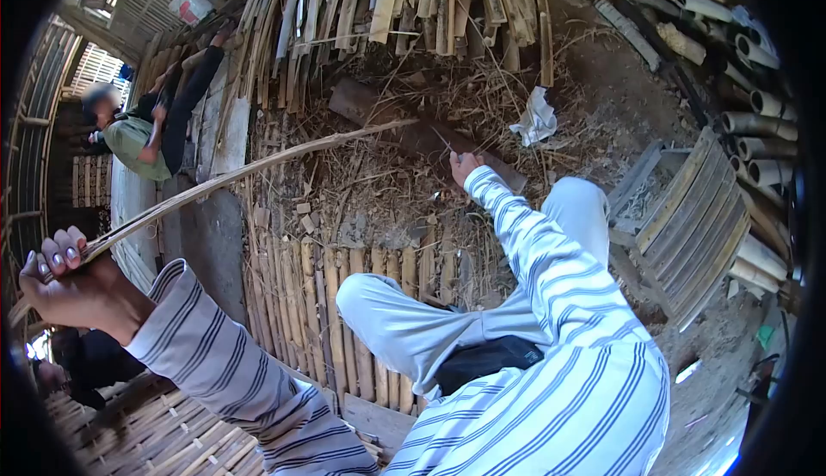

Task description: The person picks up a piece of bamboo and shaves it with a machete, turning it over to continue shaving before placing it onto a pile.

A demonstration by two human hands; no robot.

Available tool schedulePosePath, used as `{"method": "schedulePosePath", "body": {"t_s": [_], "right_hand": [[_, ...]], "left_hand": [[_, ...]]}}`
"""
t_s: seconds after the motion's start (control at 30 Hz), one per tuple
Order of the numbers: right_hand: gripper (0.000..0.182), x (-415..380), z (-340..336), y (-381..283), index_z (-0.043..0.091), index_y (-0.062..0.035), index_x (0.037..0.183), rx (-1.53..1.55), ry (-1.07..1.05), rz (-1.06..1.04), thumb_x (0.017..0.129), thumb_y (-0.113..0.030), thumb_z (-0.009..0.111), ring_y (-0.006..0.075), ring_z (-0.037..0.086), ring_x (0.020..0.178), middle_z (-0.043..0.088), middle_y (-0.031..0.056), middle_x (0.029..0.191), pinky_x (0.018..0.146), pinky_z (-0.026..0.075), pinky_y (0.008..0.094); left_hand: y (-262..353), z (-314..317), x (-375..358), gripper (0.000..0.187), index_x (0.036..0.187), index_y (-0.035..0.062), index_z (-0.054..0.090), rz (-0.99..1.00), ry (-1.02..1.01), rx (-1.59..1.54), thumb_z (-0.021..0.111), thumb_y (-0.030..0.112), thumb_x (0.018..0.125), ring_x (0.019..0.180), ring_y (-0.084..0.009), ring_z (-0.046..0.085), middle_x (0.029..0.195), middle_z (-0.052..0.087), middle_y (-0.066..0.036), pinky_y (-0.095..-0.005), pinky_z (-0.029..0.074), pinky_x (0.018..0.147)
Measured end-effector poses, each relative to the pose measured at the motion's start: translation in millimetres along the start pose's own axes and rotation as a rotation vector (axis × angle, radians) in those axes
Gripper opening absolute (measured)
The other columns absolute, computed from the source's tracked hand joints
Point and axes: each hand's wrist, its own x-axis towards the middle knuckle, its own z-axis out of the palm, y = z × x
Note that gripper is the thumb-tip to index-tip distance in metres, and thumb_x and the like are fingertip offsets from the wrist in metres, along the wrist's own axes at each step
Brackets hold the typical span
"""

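Note:
My left hand [73,280] is at the far left, its fingers wrapped round one end of a long, thin bamboo strip [249,169]. The strip runs up and to the right, and its other end lies over a dark wooden block [430,136] on the ground. Near that end is my right hand [465,166], closed round a thin tool whose narrow blade points up and left. The handle is hidden in the fingers. A gap separates the right hand from the strip.
Split bamboo [387,3] is stacked at the top. Crumpled white paper [535,117] lies on littered ground. A slatted bamboo seat [693,222] and bamboo tubes [770,145] are at the right. Another person [138,140] sits at the upper left.

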Motion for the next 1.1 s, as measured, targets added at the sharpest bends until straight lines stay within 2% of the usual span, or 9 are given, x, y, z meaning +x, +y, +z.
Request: {"method": "schedulePosePath", "body": {"t_s": [0.23, 0.4, 0.53, 0.63, 0.73, 0.93, 1.03, 1.07, 1.1], "right_hand": [[0.051, -31, -15, 3, 0.064, -0.0010, 0.094, 0.118, 0.017, -0.055, 0.092, -0.047, 0.042, 0.0438, 0.056, 0.096, 0.065, 0.0221, 0.093, 0.090, 0.043, 0.0458], [0.042, -63, -86, -65, 0.060, -0.0032, 0.090, 0.282, 0.182, -0.286, 0.093, -0.043, 0.046, 0.0420, 0.060, 0.074, 0.064, 0.0202, 0.077, 0.073, 0.047, 0.0477], [0.036, -95, -126, -108, 0.059, -0.0036, 0.092, 0.446, 0.306, -0.445, 0.094, -0.038, 0.047, 0.0399, 0.060, 0.065, 0.061, 0.0177, 0.068, 0.065, 0.048, 0.0461], [0.033, -104, -132, -109, 0.059, -0.0039, 0.092, 0.584, 0.268, -0.431, 0.094, -0.035, 0.048, 0.0384, 0.060, 0.064, 0.060, 0.0153, 0.065, 0.065, 0.048, 0.0459], [0.033, -88, -101, -73, 0.060, -0.0060, 0.091, 0.439, 0.322, -0.403, 0.093, -0.037, 0.049, 0.0369, 0.061, 0.066, 0.060, 0.0137, 0.064, 0.068, 0.047, 0.0445], [0.042, -66, -25, -9, 0.062, -0.0065, 0.086, 0.133, 0.109, -0.248, 0.092, -0.045, 0.047, 0.0422, 0.059, 0.071, 0.064, 0.0194, 0.076, 0.073, 0.045, 0.0480], [0.036, -83, -51, -67, 0.059, -0.0070, 0.091, 0.413, 0.326, -0.490, 0.093, -0.041, 0.048, 0.0402, 0.060, 0.069, 0.062, 0.0163, 0.071, 0.069, 0.047, 0.0466], [0.029, -87, -68, -86, 0.057, -0.0076, 0.094, 0.410, 0.357, -0.548, 0.093, -0.035, 0.050, 0.0389, 0.060, 0.064, 0.061, 0.0156, 0.067, 0.063, 0.048, 0.0451], [0.024, -90, -82, -98, 0.057, -0.0079, 0.095, 0.463, 0.291, -0.556, 0.093, -0.031, 0.051, 0.0374, 0.060, 0.059, 0.061, 0.0151, 0.066, 0.058, 0.048, 0.0436]], "left_hand": [[4, -43, -17, 0.019, 0.068, 0.0110, 0.036, -0.044, -0.313, -0.164, 0.054, 0.017, 0.066, 0.053, -0.0156, 0.037, 0.057, 0.037, -0.004, -0.0293, 0.032, 0.062], [22, 39, -34, 0.027, 0.065, 0.0103, 0.030, -0.101, 0.054, 0.080, 0.055, 0.017, 0.056, 0.058, -0.0169, 0.031, 0.062, 0.029, -0.006, -0.0302, 0.030, 0.062], [35, -27, -8, 0.025, 0.064, 0.0096, 0.031, -0.172, -0.035, -0.078, 0.051, 0.015, 0.050, 0.056, -0.0168, 0.028, 0.061, 0.026, -0.004, -0.0299, 0.028, 0.060], [31, -25, -2, 0.025, 0.065, 0.0093, 0.032, -0.235, -0.090, -0.117, 0.053, 0.017, 0.051, 0.057, -0.0169, 0.028, 0.062, 0.027, -0.004, -0.0295, 0.027, 0.060], [24, 5, -7, 0.018, 0.069, 0.0098, 0.033, -0.082, 0.256, 0.123, 0.048, 0.020, 0.066, 0.060, -0.0159, 0.028, 0.065, 0.027, -0.004, -0.0297, 0.027, 0.061], [24, 27, -12, 0.056, 0.134, -0.0117, 0.029, -0.023, 0.508, 0.414, 0.023, 0.015, 0.086, 0.132, -0.0337, 0.036, 0.140, 0.036, -0.025, -0.0406, 0.034, 0.107], [27, -67, 13, 0.038, 0.116, 0.0058, 0.045, -0.117, 0.530, 0.309, 0.023, 0.020, 0.088, 0.121, -0.0022, 0.042, 0.113, 0.050, 0.002, -0.0184, 0.032, 0.098], [21, -11, -8, 0.054, 0.136, -0.0061, 0.031, -0.115, 0.580, 0.437, 0.021, 0.017, 0.089, 0.134, -0.0170, 0.034, 0.146, 0.035, -0.007, -0.0275, 0.028, 0.110], [17, -9, -8, 0.051, 0.132, -0.0059, 0.033, -0.088, 0.551, 0.412, 0.023, 0.017, 0.088, 0.132, -0.0175, 0.036, 0.141, 0.037, -0.008, -0.0274, 0.029, 0.108]]}}
